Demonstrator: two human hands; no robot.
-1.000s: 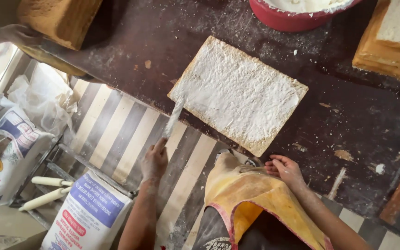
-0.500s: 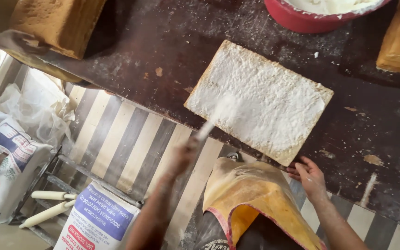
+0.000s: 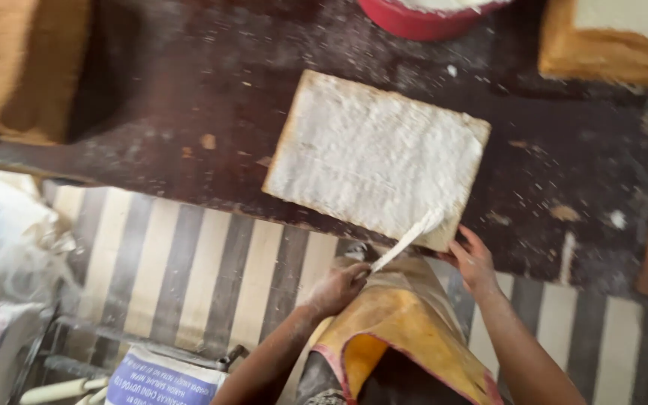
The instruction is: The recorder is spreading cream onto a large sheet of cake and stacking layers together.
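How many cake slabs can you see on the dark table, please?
3. One cream-covered slab lies in the middle, where the left hand works a spatula at its near edge. One slab sits far left, another top right. Both are cut off, so more may be hidden.

slab [image 3: 373, 154] on bench [image 3: 189, 97], mid | bowl [image 3: 421, 19] behind slab | blocks far left [image 3: 20, 67], far right [image 3: 613, 37] | sacks [image 3: 163, 379] on floor, near left

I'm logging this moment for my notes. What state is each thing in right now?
Sponge slab: flat on the worktop, top coated white.
Spatula: held by the left hand, blade against the slab's near edge.
Right hand: fingers on the slab's near corner.
Red bowl: upright at the far edge, holding white cream.
Worktop: dark, crumb-strewn.
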